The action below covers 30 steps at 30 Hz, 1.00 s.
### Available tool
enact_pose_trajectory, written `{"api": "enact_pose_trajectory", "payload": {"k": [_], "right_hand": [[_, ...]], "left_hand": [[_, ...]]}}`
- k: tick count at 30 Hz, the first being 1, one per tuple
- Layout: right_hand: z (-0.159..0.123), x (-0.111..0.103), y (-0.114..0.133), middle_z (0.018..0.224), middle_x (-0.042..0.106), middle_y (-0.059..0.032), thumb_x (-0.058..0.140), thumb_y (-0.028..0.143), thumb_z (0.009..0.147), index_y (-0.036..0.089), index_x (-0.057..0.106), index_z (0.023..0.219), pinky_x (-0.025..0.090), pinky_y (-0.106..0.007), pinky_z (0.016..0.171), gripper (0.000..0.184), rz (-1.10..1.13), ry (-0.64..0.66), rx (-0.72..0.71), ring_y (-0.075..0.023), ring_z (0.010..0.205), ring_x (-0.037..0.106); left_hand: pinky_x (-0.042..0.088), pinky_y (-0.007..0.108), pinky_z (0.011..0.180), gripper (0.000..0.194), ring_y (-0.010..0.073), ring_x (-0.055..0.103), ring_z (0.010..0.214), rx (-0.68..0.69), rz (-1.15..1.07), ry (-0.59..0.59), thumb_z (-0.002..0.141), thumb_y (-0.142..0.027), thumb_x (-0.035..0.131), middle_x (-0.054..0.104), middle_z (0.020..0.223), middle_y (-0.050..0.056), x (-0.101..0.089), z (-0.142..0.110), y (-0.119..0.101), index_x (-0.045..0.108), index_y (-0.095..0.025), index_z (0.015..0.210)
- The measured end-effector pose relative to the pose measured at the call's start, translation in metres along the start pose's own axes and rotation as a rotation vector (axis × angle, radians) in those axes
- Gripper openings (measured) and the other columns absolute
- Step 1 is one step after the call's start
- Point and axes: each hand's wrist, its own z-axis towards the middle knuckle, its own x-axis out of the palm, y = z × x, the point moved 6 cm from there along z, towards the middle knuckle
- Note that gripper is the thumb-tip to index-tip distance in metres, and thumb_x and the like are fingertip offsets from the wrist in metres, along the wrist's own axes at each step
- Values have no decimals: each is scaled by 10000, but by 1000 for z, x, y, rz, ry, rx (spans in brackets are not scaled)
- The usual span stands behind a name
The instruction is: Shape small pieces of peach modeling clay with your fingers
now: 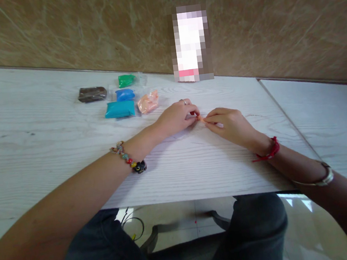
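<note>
A small piece of peach-coloured modelling clay [201, 119] is pinched between the fingertips of both hands, low over the table. My left hand [179, 115], with a ring on one finger, grips its left end. The right end is held between the thumb and fingers of my right hand [231, 123]. Behind my left wrist lies a clear packet of peach clay [148, 102]. Beside it are a teal packet [119, 109], a blue packet [125, 95], a green packet [126, 80] and a dark brown packet [92, 94].
The white wood-grain table [50, 132] meets a brown marbled wall [85, 27]. An upright phone-like object [190, 43], its bright face pixelated, leans there. A seam [289, 118] crosses the table at the right. My legs [258, 229] are under the front edge.
</note>
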Motion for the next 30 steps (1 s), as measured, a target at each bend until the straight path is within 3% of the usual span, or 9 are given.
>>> {"api": "enact_pose_trajectory", "payload": {"k": [7, 17, 25, 30], "right_hand": [[7, -1, -9, 669, 653, -25, 604, 251, 756, 138, 665, 791, 377, -224, 563, 133, 60, -49, 204, -114, 590, 552], [6, 1, -9, 644, 662, -15, 584, 195, 737, 151, 695, 740, 348, -213, 526, 119, 109, -97, 294, -97, 542, 519], [8, 1, -6, 625, 648, -20, 610, 207, 725, 136, 665, 676, 361, -208, 543, 102, 114, -83, 240, -93, 548, 520], [8, 2, -9, 598, 640, -12, 618, 198, 707, 142, 667, 641, 355, -206, 524, 100, 137, -107, 291, -88, 528, 502]], "left_hand": [[405, 244, 703, 159, 129, 532, 761, -3, 6, -3, 785, -169, 545, 587, 839, 34, 1, 1, 2, 669, -159, 883], [381, 227, 645, 123, 120, 511, 714, -51, 29, 0, 786, -220, 574, 565, 764, 23, 1, 2, 0, 661, -147, 830], [368, 223, 630, 92, 120, 507, 719, -62, 14, -16, 759, -187, 588, 560, 760, 19, 2, 3, -1, 652, -139, 803], [362, 223, 615, 84, 117, 501, 699, -66, 20, -25, 751, -182, 585, 556, 739, 12, 2, 3, -1, 647, -141, 791]]}}
